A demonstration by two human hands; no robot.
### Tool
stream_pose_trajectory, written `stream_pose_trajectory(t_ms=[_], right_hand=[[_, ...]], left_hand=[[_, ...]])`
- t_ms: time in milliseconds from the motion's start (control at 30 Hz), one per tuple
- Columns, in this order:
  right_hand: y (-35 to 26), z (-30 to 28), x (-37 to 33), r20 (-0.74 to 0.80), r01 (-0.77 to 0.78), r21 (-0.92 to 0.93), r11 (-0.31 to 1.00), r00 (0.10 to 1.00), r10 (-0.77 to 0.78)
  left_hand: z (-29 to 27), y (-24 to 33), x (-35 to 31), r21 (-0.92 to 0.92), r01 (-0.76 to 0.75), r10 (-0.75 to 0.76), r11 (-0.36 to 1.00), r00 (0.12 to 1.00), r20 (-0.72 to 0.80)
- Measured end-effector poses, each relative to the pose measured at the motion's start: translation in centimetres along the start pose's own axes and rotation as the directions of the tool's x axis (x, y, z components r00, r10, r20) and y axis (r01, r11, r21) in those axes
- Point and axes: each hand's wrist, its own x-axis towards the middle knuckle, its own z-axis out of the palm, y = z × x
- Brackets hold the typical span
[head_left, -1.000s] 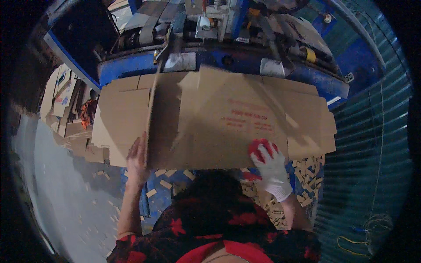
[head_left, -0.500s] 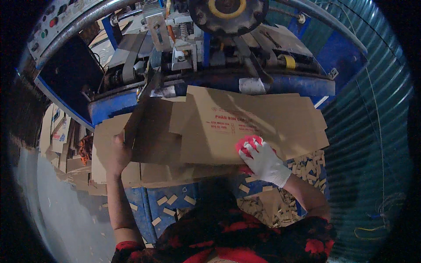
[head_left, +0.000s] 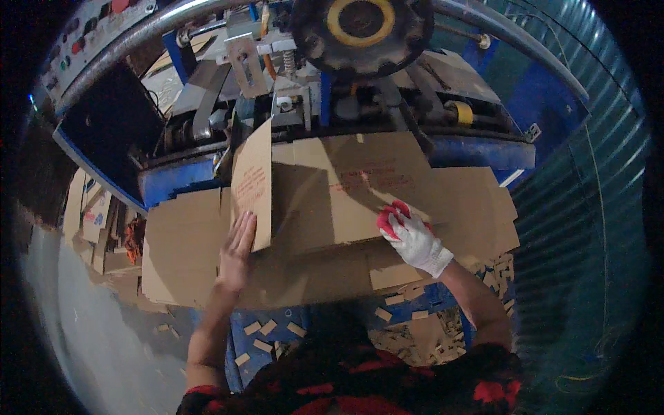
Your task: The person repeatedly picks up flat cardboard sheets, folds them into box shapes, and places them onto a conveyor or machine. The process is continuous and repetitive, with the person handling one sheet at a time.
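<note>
A flat brown cardboard box blank (head_left: 346,190) with red print lies in front of the machine, its left panel (head_left: 253,187) folded up and standing steeply. My bare left hand (head_left: 238,252) is open, its stretched fingers laid against the lower part of that raised panel. On the right, my right hand (head_left: 415,242), in a white glove with red fingers, is closed at the blank's near edge. The fingers are curled over the cardboard; the thumb is mostly hidden. More cardboard blanks (head_left: 183,249) lie beneath.
Ahead stands a blue machine (head_left: 477,152) with a large black wheel (head_left: 325,48), belts and rollers. A control panel (head_left: 83,34) is at far left. Small cardboard scraps (head_left: 263,346) litter the blue surface below. Green corrugated sheeting (head_left: 567,242) rises at right; stacked cardboard (head_left: 93,214) stands left.
My left hand has moved right and slightly down, and its fingers have straightened. The raised left panel now shows its printed face. The blank has shifted left under my right hand.
</note>
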Motion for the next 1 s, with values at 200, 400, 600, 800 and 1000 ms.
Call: stream_pose_trajectory(t_ms=[200, 400, 600, 800, 1000], right_hand=[[1.9, 3.1, 3.4, -0.021, -0.136, 0.193, 0.972, 0.990, 0.142], [4.4, 4.8, 5.8, -0.182, -0.013, 0.108, 0.994, 0.983, 0.033], [4.0, 4.6, 5.9, -0.223, -0.054, 0.166, 0.985, 0.971, 0.091], [4.1, 4.7, 6.4, -0.239, -0.038, 0.011, 0.999, 0.970, 0.039], [7.0, 7.4, 10.3, 0.058, -0.213, -0.050, 0.976, 0.975, 0.216]], left_hand=[[1.6, -2.8, 4.9, 0.002, -0.030, 0.030, 1.000, 0.999, -0.028], [4.4, -5.7, 8.1, 0.194, -0.134, 0.148, 0.972, 0.987, -0.062], [3.7, -6.1, 7.8, 0.078, -0.089, 0.094, 0.993, 0.994, -0.055], [4.5, -5.8, 8.4, 0.133, -0.080, 0.090, 0.988, 0.994, -0.067], [6.7, -8.5, 12.9, 0.254, -0.085, 0.108, 0.963, 0.991, -0.079]])
